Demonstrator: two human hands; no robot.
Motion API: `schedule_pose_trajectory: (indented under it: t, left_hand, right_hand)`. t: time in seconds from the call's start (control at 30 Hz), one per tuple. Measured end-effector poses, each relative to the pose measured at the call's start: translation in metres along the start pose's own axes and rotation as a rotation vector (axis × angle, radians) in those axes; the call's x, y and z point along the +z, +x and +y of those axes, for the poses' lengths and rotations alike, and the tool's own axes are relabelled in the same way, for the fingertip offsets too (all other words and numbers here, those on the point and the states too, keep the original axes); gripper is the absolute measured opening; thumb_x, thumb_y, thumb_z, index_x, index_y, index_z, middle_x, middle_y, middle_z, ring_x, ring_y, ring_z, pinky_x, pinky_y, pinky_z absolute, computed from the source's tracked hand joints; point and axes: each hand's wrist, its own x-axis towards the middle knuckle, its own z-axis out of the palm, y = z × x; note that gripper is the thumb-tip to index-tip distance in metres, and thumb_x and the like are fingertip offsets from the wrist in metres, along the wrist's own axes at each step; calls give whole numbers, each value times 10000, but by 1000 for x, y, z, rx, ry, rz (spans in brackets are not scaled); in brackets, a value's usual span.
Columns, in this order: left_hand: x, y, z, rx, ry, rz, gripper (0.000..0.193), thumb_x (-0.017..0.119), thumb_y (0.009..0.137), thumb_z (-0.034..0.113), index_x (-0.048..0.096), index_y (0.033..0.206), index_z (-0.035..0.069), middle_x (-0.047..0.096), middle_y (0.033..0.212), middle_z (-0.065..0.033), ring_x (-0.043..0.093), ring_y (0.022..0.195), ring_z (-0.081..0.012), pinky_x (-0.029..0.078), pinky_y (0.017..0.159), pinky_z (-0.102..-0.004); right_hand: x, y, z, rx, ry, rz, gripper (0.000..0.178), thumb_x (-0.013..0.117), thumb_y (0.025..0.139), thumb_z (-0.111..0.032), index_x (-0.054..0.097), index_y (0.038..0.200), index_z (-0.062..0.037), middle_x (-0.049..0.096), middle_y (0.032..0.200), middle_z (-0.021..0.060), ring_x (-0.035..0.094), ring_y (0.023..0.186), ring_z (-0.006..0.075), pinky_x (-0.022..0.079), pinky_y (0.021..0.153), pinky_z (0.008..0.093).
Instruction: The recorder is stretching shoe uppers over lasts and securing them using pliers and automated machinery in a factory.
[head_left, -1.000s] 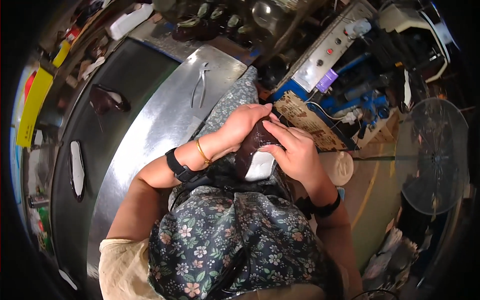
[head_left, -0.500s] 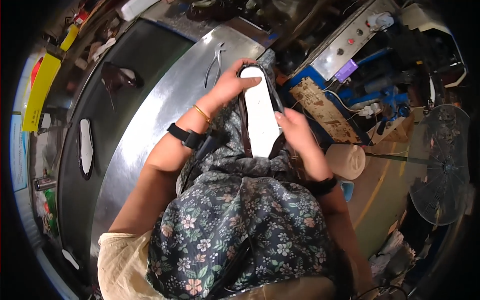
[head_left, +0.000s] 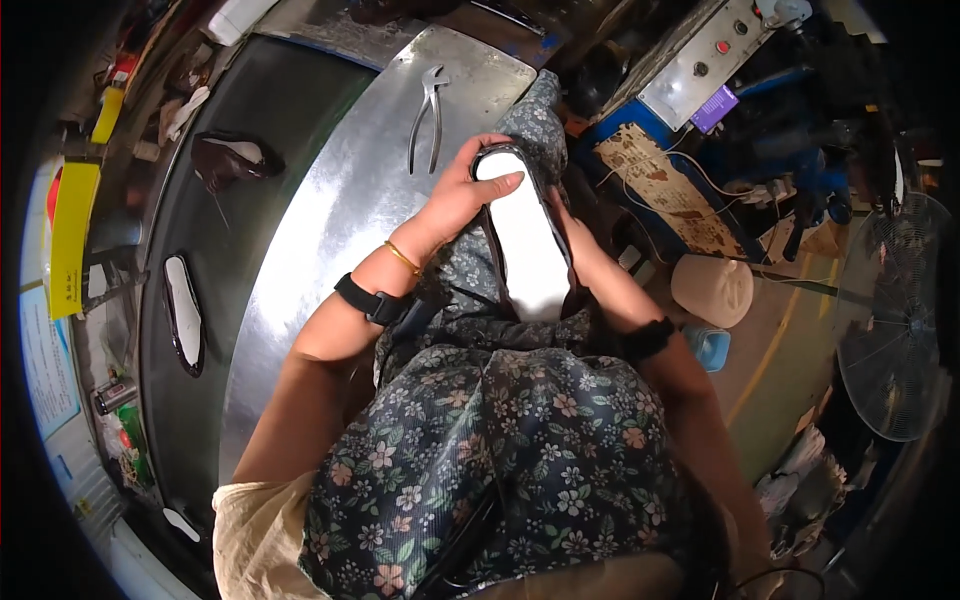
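Note:
A dark shoe upper on a last, its white insole (head_left: 528,245) facing up, rests in my lap over a flowered apron (head_left: 480,440). My left hand (head_left: 468,200) grips its far end, thumb across the white surface and fingers round the dark edge. Against the shoe's right side lies my right hand (head_left: 583,250), its fingers mostly hidden behind the shoe. Metal pincers (head_left: 427,125) with curved handles lie on the shiny metal table (head_left: 310,215), beyond my left hand.
On the dark conveyor belt (head_left: 225,265) at left sit a shoe with a white sole (head_left: 184,315) and another dark shoe (head_left: 232,160). A control box with buttons (head_left: 700,70) stands at far right. A beige plastic container (head_left: 712,290) and a fan (head_left: 893,320) are at right.
My right hand has slid from the shoe's upper right edge to lower on its side, and its thumb no longer shows on the rim. The left hand keeps its hold; the whole view has shifted slightly.

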Motion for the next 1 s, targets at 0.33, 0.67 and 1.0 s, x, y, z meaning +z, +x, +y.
schedule_pose_trajectory:
  t: [0.33,0.67,1.0]
  left_hand:
    - [2,20,-1,25,195,-26,494,728,868,161,486,1283,45,592,1097,-40,540,1009,-125,447,896,-270]
    - [-11,15,15,-116,343,-269,699,721,887,217,333,1438,30,539,1275,-95,486,1192,-180,392,1026,-302]
    - [-8,10,-19,-82,-90,511,408,442,1008,344,636,1101,-3,670,1091,-172,632,1024,-251,481,864,-384]
  right_hand:
    - [8,-4,-7,-852,-1191,683,300,566,930,-293,562,915,7,654,763,186,653,674,390,522,582,477]
    - [-6,-48,35,-372,-690,239,524,405,1034,-362,439,1387,24,597,1218,285,572,1189,349,424,1006,372]
    - [33,-5,-21,-582,154,-94,507,463,1026,-237,316,1473,-46,516,1352,147,507,1208,204,414,1008,329]
